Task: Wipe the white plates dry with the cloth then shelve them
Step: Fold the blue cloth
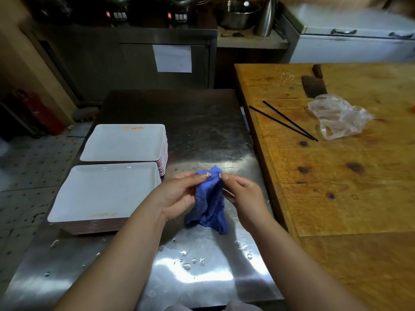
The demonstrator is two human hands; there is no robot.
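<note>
A blue cloth [210, 204] hangs above the steel table [202, 131], held up between both hands. My left hand [177, 194] pinches its top edge from the left and my right hand [242, 196] pinches it from the right. Left of the hands stand two stacks of white rectangular plates: a near stack [103, 191] and a far stack [124, 142], both at the table's left side. The near top plate lies just beside my left wrist.
Water drops [190, 261] dot the steel surface near the front edge. A wooden table [348, 176] adjoins on the right, carrying black chopsticks [285, 121], a crumpled plastic bag [339, 116] and a cleaver [314, 85]. A steel cabinet [139, 59] stands behind.
</note>
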